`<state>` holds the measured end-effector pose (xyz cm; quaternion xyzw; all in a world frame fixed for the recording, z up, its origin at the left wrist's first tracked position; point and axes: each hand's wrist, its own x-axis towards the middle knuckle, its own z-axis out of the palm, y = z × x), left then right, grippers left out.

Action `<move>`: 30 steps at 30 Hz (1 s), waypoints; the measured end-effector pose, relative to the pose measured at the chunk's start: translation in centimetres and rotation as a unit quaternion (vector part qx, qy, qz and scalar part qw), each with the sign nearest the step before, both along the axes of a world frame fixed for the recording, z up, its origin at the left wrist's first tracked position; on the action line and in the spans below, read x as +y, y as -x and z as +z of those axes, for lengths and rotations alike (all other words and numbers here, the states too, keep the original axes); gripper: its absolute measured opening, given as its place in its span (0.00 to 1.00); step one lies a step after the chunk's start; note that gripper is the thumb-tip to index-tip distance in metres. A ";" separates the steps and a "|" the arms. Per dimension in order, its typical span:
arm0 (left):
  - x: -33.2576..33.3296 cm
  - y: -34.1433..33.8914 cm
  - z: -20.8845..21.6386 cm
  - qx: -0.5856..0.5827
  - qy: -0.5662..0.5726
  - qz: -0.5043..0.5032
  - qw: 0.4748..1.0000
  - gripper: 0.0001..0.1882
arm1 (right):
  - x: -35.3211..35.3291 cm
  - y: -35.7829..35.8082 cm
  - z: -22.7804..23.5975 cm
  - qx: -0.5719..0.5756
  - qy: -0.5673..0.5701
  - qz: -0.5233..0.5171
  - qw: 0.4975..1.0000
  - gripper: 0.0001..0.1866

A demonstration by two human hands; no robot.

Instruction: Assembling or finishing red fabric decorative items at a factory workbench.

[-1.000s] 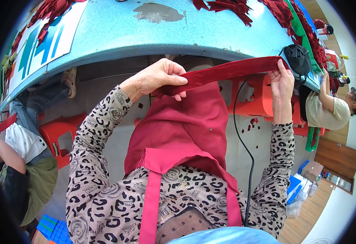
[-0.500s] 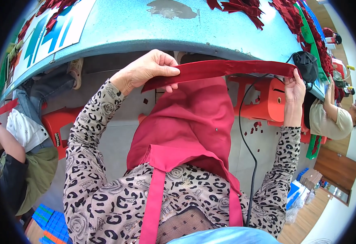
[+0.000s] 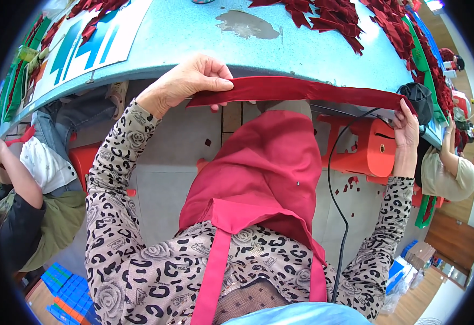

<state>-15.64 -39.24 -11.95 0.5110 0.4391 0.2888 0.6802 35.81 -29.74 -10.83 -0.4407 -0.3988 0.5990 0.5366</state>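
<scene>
A dark red ribbon strip (image 3: 307, 90) is stretched almost level in front of the table edge, above my lap. My left hand (image 3: 193, 81) pinches it near one end between thumb and fingers, and a short pointed tail sticks out below that hand. At the opposite end, my right hand (image 3: 407, 129) holds the ribbon between thumb and fingertips. The strip sags slightly toward the right. Just behind my right fingers lies a black bundled pouch (image 3: 416, 102) at the table edge.
The light blue table (image 3: 182, 43) carries piles of dark red bows (image 3: 334, 24). A white and teal board (image 3: 93, 46) lies at left. A black cable (image 3: 335, 187) hangs by my right side near a red stool (image 3: 364, 146). Co-workers sit at left (image 3: 47, 211) and right (image 3: 448, 168).
Both hands have spread slightly apart, drawing the ribbon straighter. The view has shifted, showing more of the table and its bows. The left co-worker's hands have come closer together.
</scene>
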 end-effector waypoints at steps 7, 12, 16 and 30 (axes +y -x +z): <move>3.0 -0.7 3.4 0.131 -0.224 0.076 0.963 0.02 | 3.4 -1.1 3.6 0.009 -0.035 0.068 0.997 0.03; 6.0 -1.1 4.7 0.406 -0.597 0.144 0.676 0.06 | 5.9 0.7 7.1 -0.112 -0.216 0.093 0.965 0.07; 6.6 -1.1 3.7 0.488 -0.664 0.051 0.564 0.09 | 7.5 0.2 6.8 -0.454 -0.294 0.196 0.818 0.09; 2.9 -3.8 7.3 0.407 -0.528 0.072 0.742 0.23 | 6.4 3.3 5.3 -0.732 -0.312 -0.059 0.602 0.13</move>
